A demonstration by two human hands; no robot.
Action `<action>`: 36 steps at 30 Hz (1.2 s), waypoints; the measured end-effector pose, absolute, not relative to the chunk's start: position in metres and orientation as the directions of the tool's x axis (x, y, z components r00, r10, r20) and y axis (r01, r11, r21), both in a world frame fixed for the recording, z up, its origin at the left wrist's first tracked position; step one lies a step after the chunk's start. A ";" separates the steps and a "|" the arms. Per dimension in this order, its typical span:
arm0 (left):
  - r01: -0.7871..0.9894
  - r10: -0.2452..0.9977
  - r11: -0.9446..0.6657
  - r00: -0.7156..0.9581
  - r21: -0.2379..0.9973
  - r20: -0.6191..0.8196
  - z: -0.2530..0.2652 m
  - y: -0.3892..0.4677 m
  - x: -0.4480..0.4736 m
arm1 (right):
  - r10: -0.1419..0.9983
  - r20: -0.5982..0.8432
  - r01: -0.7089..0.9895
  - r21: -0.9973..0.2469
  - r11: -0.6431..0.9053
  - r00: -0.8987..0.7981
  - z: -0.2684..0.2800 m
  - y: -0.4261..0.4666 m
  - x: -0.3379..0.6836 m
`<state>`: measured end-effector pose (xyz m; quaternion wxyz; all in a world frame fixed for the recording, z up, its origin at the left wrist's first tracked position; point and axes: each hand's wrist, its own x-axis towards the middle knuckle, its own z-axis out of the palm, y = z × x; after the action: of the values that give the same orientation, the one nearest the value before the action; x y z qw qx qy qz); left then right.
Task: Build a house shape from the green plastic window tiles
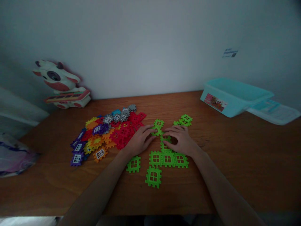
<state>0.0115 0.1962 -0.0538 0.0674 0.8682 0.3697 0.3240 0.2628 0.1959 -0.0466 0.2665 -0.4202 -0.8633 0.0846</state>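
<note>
Joined green interlocking window blocks (pixel 167 159) lie flat on the wooden table, with a row of three at the front and a column rising from its middle. My right hand (pixel 180 140) pinches the top block of this column between thumb and fingers. To its left, my left hand (pixel 139 140) has its thumb and fingers closed on the edge of a loose green window block (pixel 157 131). Another green block (pixel 159 123) lies just behind that one, partly overlapping it. Fingers cover parts of the held blocks.
A mixed heap of red, orange, yellow, purple and grey blocks (pixel 124 133) lies at left. Loose green blocks lie near my left forearm (pixel 133 164), in front (pixel 153 177) and behind my right hand (pixel 185 120). A turquoise bin (pixel 235 94) and cow toy (pixel 63 84) stand behind.
</note>
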 end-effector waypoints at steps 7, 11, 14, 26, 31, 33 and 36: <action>0.606 0.678 -0.719 0.504 0.341 0.534 -0.055 0.197 0.011 | 0.796 0.445 0.700 -0.405 0.588 -0.411 -0.045 0.198 0.263; 0.576 0.635 -0.755 0.519 0.315 0.572 -0.051 0.196 0.010 | 0.792 0.469 0.672 -0.443 0.593 -0.390 -0.037 0.196 0.260; 0.540 0.576 -0.796 0.539 0.273 0.615 -0.049 0.193 0.009 | 0.798 0.482 0.579 -0.554 0.598 -0.362 -0.030 0.190 0.253; 0.605 0.628 -0.729 0.404 0.320 0.665 -0.042 0.188 0.007 | 0.883 0.398 0.435 -0.768 0.470 -0.250 -0.024 0.196 0.248; 0.601 0.653 -0.668 0.192 0.438 0.732 -0.039 0.185 0.005 | 0.899 0.423 0.496 -0.759 0.421 -0.114 -0.031 0.203 0.257; 0.576 0.672 -0.658 0.158 0.485 0.723 -0.036 0.185 0.004 | 0.905 0.414 0.509 -0.761 0.402 -0.095 -0.037 0.206 0.259; 0.523 0.723 -0.642 0.172 0.560 0.669 -0.030 0.180 0.000 | 0.908 0.416 0.519 -0.764 0.382 -0.057 -0.046 0.211 0.261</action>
<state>0.0000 0.1802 -0.0296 0.1009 0.7587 0.4107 0.4955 0.2607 0.2111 -0.0464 0.4562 -0.5133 -0.6951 0.2129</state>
